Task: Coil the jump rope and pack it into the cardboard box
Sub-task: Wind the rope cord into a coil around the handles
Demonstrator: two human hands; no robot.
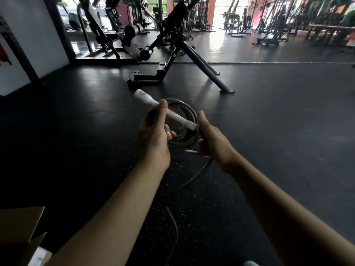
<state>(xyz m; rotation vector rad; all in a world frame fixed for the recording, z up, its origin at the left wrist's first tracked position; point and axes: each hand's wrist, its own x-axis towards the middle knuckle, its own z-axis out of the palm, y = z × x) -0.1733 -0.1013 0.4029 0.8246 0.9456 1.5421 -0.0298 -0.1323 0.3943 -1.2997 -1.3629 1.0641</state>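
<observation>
At the lower left of the frame our cardboard box (pixel 18 227) sits open on the floor (pixel 269 131). A loose tail of the jump rope (pixel 194 177) trails down the middle. Above it, our left hand (pixel 153 135) pinches the white handle (pixel 165 110) between thumb and fingers, and our right hand (pixel 209 137) curls round the coil (pixel 182 139). If either grip slackens, we judge the stiff loops could spring apart, and the trailing tail may snag. Gym machines (pixel 172 45) stand beyond.
</observation>
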